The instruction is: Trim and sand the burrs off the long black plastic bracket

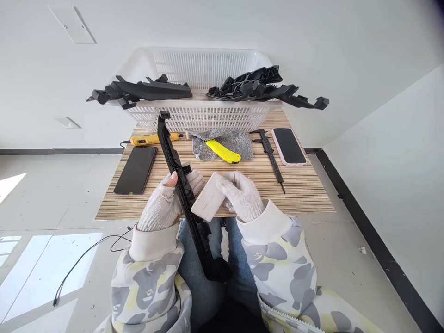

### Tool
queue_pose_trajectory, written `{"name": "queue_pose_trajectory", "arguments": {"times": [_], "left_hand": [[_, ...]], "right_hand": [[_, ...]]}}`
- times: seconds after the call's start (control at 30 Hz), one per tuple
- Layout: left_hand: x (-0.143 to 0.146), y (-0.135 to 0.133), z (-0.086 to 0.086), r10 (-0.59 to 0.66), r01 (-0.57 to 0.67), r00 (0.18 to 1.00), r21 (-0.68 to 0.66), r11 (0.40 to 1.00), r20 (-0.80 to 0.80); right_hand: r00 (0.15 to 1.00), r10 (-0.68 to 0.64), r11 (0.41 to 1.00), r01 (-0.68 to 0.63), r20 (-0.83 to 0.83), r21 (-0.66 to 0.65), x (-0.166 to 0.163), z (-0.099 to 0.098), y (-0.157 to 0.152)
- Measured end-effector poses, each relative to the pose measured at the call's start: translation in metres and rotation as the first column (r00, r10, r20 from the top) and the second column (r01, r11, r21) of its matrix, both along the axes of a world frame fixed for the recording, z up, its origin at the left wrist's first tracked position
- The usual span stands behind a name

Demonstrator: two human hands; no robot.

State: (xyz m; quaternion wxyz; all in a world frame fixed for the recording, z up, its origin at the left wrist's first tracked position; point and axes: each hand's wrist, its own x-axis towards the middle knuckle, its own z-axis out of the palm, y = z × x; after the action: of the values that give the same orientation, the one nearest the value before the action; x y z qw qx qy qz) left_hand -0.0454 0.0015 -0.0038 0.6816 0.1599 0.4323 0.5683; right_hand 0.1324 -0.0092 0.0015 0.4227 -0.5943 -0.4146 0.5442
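My left hand (162, 203), in a white knit glove with the thumb tip bare, is closed round a long black plastic part (187, 196). The part slants from above the table down over my lap. In my gloved right hand (243, 194) is a flat white rectangular pad (210, 198), pinched at its upper right edge. The pad's lower left corner is close to the black part; whether they touch I cannot tell. Beyond my hands, a yellow utility knife (223, 151) lies on a grey cloth (245, 141).
A white plastic basket (208, 113) at the table's back bears several black plastic parts (152, 90). A yellow corded tool (147, 139) and a dark phone (136, 170) lie left. A black caliper (272, 159) and a pink-edged phone (289, 146) lie right. A cable (86, 249) trails on the floor.
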Motion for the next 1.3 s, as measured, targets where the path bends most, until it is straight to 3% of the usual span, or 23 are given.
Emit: {"name": "queue_pose_trajectory", "arguments": {"times": [0.43,0.6,0.73,0.87,1.0,1.13,1.3], "left_hand": [[0.0009,-0.0016,0.0001,-0.006,0.007,1.000,0.044,0.999,-0.010],[-0.0001,-0.0023,0.0005,-0.016,0.016,1.000,0.035,0.999,-0.007],[0.0009,-0.0016,0.0020,-0.030,0.030,1.000,0.049,0.998,0.009],[0.0022,-0.0011,0.0029,-0.019,0.018,1.000,0.050,0.999,0.013],[0.0010,-0.0004,0.0025,-0.037,0.037,0.999,0.035,0.999,0.001],[-0.0001,0.0008,0.0017,-0.046,0.045,0.999,0.046,0.998,0.008],[0.0001,0.0010,0.0037,-0.051,0.051,0.999,0.032,0.998,0.018]], "right_hand": [[0.999,-0.051,0.999,0.051,0.011,-0.014,0.0017,0.0045,0.0000],[0.995,0.043,0.999,-0.042,0.085,-0.014,0.0035,0.0022,0.0015],[0.996,-0.045,0.999,0.047,0.076,-0.028,0.0047,0.0018,0.0021],[0.989,0.083,0.996,-0.085,0.125,0.008,0.0055,-0.0002,0.0028],[0.991,-0.003,1.000,0.004,0.132,-0.006,0.0058,-0.0023,0.0033],[0.981,0.128,0.989,-0.136,0.143,0.052,0.0056,-0.0030,0.0035],[0.994,0.043,0.999,-0.042,0.101,-0.007,0.0053,-0.0011,0.0033]]}}
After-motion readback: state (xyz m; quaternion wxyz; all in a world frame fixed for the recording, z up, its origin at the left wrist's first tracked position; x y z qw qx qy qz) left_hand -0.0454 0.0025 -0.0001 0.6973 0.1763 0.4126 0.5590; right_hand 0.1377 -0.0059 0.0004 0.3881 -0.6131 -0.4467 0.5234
